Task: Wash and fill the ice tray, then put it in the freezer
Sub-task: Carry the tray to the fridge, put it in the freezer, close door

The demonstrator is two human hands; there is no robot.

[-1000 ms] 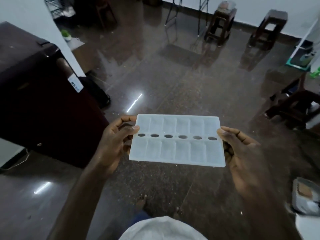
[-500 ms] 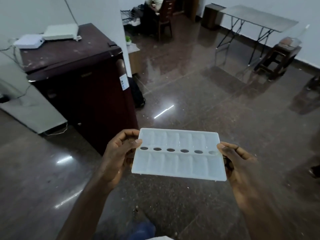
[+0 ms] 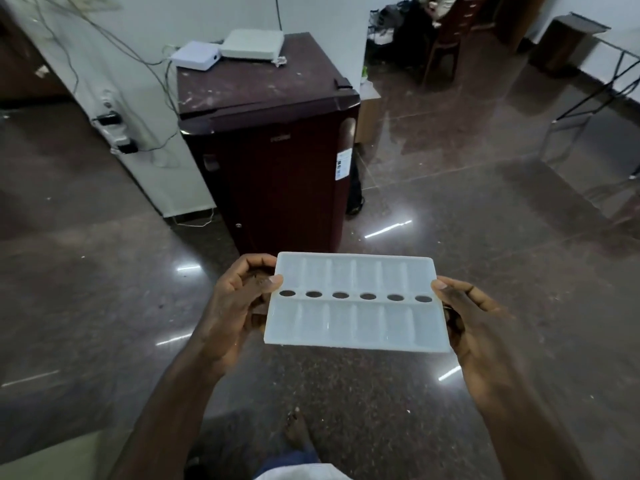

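Held: translucent white rectangular plastic ice tray [image 3: 356, 306].
Left hand [image 3: 235, 306]: pinched 9 o'clock edge.
Right hand [image 3: 478, 323]: pinched 3 o'clock edge.

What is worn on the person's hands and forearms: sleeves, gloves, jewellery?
Nothing visible. The left hand and right hand are bare, with no gloves, rings or watch. The left forearm and right forearm are uncovered; no sleeve shows.
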